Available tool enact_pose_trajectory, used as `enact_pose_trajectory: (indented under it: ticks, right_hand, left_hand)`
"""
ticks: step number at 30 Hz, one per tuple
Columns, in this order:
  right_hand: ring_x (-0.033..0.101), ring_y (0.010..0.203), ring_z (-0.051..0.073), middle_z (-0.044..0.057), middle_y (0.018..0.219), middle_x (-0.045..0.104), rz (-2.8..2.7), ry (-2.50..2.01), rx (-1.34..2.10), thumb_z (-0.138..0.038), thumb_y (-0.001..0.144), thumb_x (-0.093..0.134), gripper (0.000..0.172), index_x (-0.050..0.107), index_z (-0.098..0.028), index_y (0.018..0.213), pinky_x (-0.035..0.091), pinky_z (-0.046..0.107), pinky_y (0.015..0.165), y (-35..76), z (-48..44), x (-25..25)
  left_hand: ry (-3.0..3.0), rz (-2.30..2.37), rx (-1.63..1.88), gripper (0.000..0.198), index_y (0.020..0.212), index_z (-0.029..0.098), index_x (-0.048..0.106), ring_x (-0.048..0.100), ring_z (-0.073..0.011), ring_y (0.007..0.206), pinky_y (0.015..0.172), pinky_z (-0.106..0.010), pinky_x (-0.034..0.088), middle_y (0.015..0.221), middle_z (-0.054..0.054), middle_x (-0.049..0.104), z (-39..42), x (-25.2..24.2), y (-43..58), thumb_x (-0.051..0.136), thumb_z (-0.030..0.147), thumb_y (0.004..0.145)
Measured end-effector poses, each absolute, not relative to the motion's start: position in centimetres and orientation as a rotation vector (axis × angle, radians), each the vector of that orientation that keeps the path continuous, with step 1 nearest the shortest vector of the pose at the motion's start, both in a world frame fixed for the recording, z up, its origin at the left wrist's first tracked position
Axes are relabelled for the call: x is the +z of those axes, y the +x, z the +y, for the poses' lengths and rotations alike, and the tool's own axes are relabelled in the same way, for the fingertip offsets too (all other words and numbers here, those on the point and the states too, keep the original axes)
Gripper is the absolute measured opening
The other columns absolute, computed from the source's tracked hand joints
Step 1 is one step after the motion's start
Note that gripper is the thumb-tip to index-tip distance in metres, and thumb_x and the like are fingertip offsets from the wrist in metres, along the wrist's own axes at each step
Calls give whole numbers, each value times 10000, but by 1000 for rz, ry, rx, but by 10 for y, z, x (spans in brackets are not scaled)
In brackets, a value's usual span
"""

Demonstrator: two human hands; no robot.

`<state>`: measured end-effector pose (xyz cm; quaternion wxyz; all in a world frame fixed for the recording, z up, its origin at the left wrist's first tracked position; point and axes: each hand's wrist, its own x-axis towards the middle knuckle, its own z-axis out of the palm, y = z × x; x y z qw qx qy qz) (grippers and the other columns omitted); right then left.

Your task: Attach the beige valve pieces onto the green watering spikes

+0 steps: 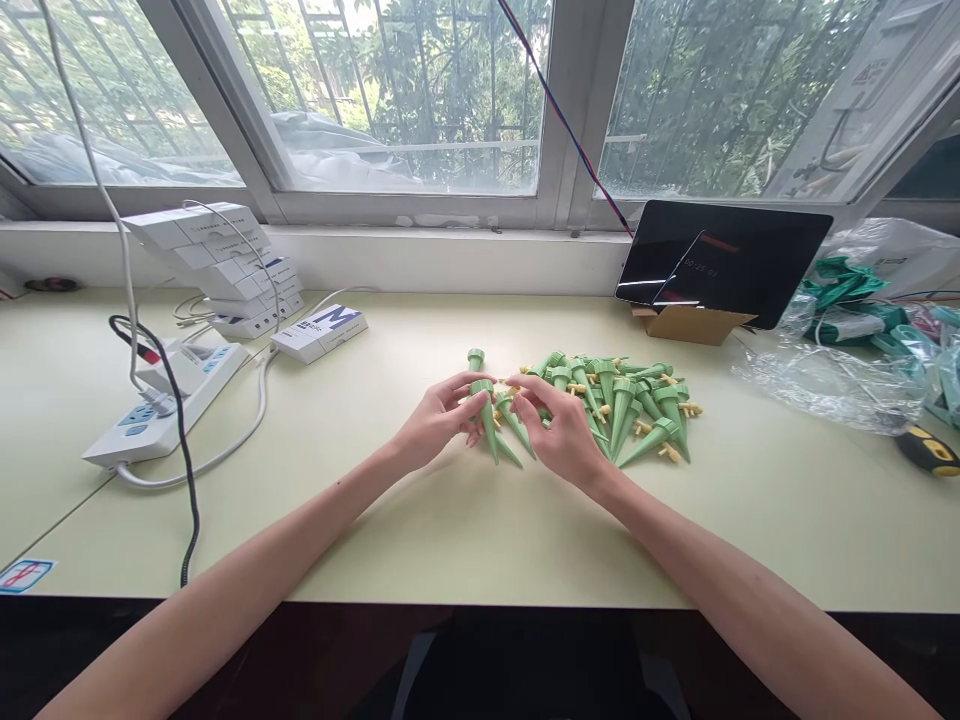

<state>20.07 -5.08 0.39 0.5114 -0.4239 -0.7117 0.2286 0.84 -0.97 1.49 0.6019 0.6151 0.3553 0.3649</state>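
Observation:
My left hand [439,415] is closed around a green plastic watering spike [488,428], its ridged cap up and its point downward. Just right of it is my right hand [559,430], fingers curved and the thumb apart from the index finger, with nothing visible gripped. Another green spike lies between the two hands, partly covered by them. One more capped spike [475,359] shows beyond my left fingertips. Beside and behind my right hand spreads a pile of similar green spikes [621,405], several with small yellow valves [670,453].
A power strip [161,410] with cables and a stack of white boxes [232,265] stand at left, near a single white box [321,332]. At back right a black tablet [720,260] leans on a cardboard piece [694,324]. Clear plastic wrapping [832,380] lies farther right.

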Motion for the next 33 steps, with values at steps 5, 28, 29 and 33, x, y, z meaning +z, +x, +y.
enact_pose_trajectory:
  ticks: [5, 28, 29, 33]
  right_hand:
    - [685, 757, 170, 34, 836, 711, -1682, -1003, 613, -267, 962, 496, 207, 610, -203, 1123, 534, 297, 724, 198, -52, 3]
    - [715, 787, 192, 60, 883, 754, -1728, -1003, 561, -229, 932, 557, 191, 642, -182, 1096, 557, 333, 783, 198, -51, 0]
    - [715, 786, 191, 58, 882, 754, -1728, -1007, 554, -231, 931, 562, 187, 647, -183, 1090, 557, 330, 782, 198, -50, 0]
    - [712, 780, 185, 56, 877, 755, -1719, -1007, 551, -235, 929, 571, 179, 660, -181, 1075, 558, 322, 783, 198, -51, 1]
  left_hand:
    - [1416, 785, 839, 445, 1170, 197, 637, 565, -110, 606, 539, -258, 522, 820, -20, 622, -8, 13, 7, 705, 482, 835]
    - [1505, 767, 913, 402, 1126, 121, 686, 613, -124, 572, 521, -254, 543, 726, -15, 636, -5, 8, 7, 731, 400, 841]
    - [1506, 773, 923, 396, 1120, 122, 684, 607, -121, 563, 518, -251, 540, 707, -6, 623, -5, 8, 6, 735, 394, 838]
    - [1497, 786, 953, 379, 1097, 124, 676, 587, -110, 542, 501, -242, 525, 684, 11, 589, -6, 7, 6, 746, 385, 830]
